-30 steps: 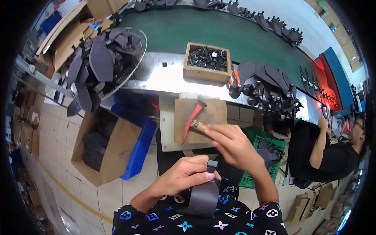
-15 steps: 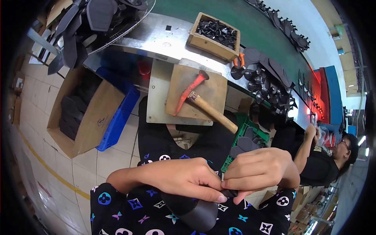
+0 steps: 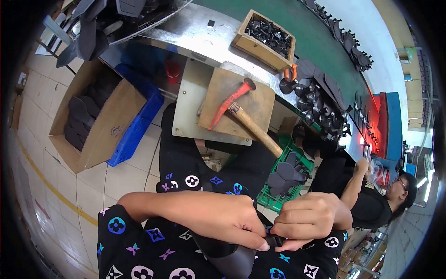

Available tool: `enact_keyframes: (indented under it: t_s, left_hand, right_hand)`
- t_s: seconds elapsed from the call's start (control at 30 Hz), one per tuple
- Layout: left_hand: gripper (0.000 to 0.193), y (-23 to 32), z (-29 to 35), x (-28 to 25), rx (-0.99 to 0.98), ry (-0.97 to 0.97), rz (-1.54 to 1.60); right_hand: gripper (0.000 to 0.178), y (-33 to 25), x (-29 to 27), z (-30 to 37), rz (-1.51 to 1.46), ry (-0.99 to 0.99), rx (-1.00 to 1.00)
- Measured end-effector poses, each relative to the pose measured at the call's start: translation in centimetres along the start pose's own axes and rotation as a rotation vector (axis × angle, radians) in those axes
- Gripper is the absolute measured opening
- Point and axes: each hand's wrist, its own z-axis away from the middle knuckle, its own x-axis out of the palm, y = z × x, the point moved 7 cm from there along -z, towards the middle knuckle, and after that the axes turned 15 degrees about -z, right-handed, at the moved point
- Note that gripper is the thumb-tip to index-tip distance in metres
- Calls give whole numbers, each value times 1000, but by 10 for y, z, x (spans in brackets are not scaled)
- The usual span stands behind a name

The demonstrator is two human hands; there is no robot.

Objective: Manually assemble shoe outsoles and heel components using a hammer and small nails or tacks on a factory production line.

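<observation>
Close to my body, my left hand point(image 3: 227, 221) is closed on a black, glossy sandal point(image 3: 232, 264), whose curved part hangs below the palm. Thumb and fingers of my right hand point(image 3: 306, 217) pinch a small black strap end point(image 3: 275, 241), which looks like a buckle piece; its exact shape is partly hidden by the fingers. The two hands almost touch. Beyond them lies a hammer point(image 3: 227, 103) with a red head and a wooden handle, on a square brown board point(image 3: 260, 100). That board rests on a pale metal plate point(image 3: 182, 123) above my knees.
A wooden box point(image 3: 255, 46) of small black pieces stands on the metal bench edge. Orange-handled pliers point(image 3: 291, 73) and black sandals point(image 3: 320, 104) lie right of it. At left is a carton point(image 3: 111, 130) of soles; a green crate point(image 3: 272, 201) sits at right, near a co-worker point(image 3: 371, 200).
My right hand has drawn slightly away from the left, so more of the small black strap end shows between them. The whole view has shifted a little.
</observation>
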Motion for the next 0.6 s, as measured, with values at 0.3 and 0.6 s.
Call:
enact_keyframes:
  t_s: [0.3,0.6]
  left_hand:
    - [45,-49,19,-39,-249,417,401]
    - [37,80,200,-226,-264,1612,-953]
  right_hand:
    - [33,13,-45,66,431,432,275]
    - [35,75,-137,298,843,1813,681]
